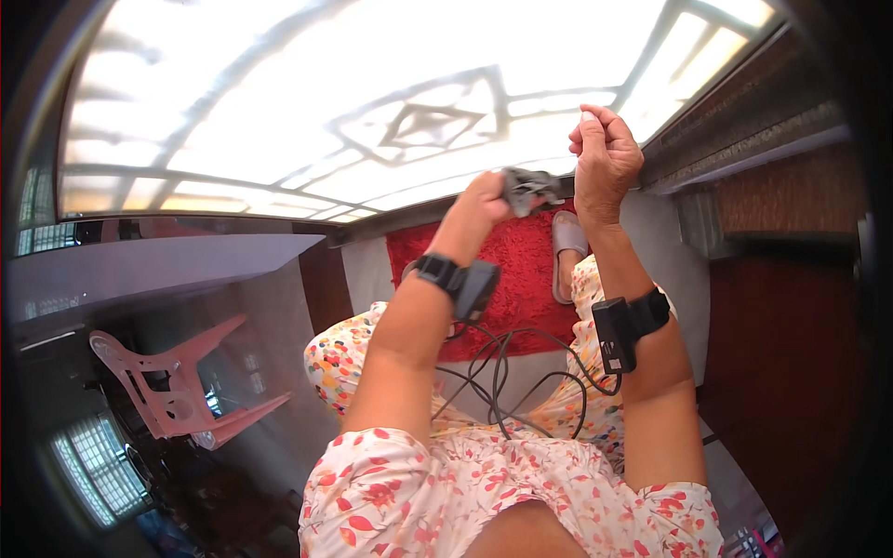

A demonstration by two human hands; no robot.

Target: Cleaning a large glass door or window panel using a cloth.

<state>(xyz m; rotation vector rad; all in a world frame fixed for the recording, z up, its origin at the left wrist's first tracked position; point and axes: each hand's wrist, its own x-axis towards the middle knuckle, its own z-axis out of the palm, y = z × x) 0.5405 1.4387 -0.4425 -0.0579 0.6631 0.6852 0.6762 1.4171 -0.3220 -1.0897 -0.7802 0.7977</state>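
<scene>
A crumpled grey cloth is gripped in my left hand, in front of the lower part of a brightly backlit patterned glass panel. To the right and higher up is my right hand, raised with its fingers curled and the thumb against the index finger; nothing shows clearly between them. Whether this hand touches the panel I cannot tell. Black straps with boxes sit on both forearms, and dark cables hang from them across my lap.
Under my legs lies a red shaggy mat, with my sandalled foot at its right edge. A pink plastic chair is at the left. A dark brown wooden surface stands at the right.
</scene>
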